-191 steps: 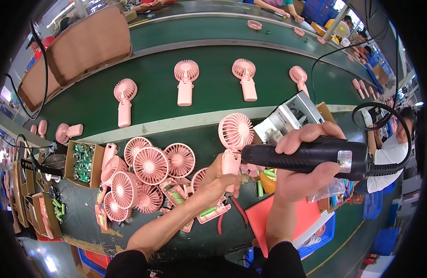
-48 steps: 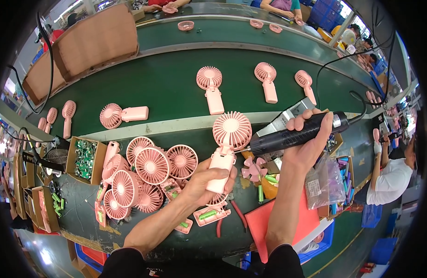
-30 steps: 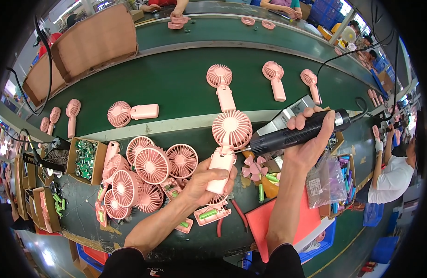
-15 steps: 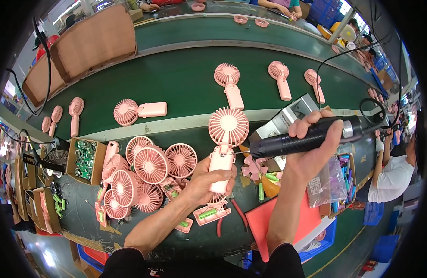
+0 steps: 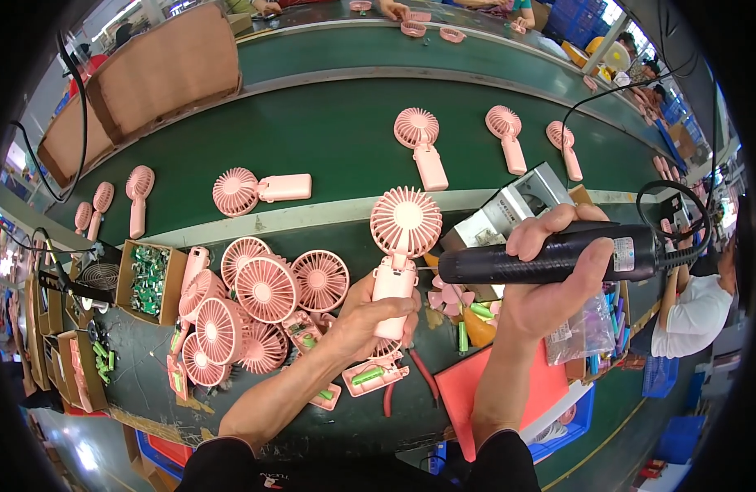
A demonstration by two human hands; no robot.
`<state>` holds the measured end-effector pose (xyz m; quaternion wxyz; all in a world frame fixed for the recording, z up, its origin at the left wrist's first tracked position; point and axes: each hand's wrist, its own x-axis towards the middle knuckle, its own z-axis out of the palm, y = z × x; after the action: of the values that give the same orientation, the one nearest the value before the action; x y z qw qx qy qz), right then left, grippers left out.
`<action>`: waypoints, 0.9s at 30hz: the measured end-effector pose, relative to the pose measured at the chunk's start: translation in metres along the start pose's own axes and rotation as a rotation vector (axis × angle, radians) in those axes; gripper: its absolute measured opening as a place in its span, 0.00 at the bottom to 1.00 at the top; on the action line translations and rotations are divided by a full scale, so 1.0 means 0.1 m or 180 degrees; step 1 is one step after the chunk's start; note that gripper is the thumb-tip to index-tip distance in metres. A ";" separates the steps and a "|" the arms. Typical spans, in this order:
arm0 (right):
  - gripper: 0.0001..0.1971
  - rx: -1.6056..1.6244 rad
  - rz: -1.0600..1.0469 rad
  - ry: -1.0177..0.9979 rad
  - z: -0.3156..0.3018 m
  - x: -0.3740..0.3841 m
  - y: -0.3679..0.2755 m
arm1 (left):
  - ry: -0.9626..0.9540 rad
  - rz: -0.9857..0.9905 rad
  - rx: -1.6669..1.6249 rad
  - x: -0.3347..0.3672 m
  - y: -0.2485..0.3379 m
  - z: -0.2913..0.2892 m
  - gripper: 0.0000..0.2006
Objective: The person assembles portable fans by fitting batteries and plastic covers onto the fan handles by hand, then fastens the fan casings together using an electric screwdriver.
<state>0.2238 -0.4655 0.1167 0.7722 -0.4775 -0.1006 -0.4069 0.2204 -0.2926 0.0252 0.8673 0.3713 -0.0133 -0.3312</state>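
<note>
A pink handheld fan stands head-up in my left hand, whose fingers wrap round its handle. My right hand grips a black electric screwdriver lying level, its cable leaving to the right. The bit points left and meets the side of the fan's handle near its top; its very tip is too small to make out. Left of my hands lies a heap of round pink fan heads. Below my left hand is an open pink handle shell with a green battery cell inside.
Pink fans lie spaced along the green conveyor belt ahead. A cardboard box of green circuit boards stands left. Red-handled pliers, a red foam sheet and a metal bracket box are close by. Other people work beyond and at right.
The screwdriver has rolled in my right hand, showing a white label, and sits more level. Fans on the belt have shifted right. A co-worker's hand now reaches for pink rings on the far belt.
</note>
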 end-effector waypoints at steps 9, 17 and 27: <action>0.19 -0.0061 -0.0049 -0.0147 -0.02 -0.01 0.06 | -0.0038 0.0002 -0.0022 0.00 0.00 -0.01 0.20; 0.21 -0.0361 -0.0161 -0.0442 0.09 -0.09 -0.01 | 0.0068 0.0050 0.0237 0.00 -0.01 0.01 0.19; 0.24 -0.0676 -0.0272 -0.0463 0.16 -0.19 -0.03 | 0.0089 -0.0014 0.0222 0.01 0.00 0.04 0.16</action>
<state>0.2132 -0.4429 0.1166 0.6900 -0.5800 -0.1330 -0.4121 0.2200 -0.2955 0.0284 0.8532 0.4060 -0.0118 -0.3273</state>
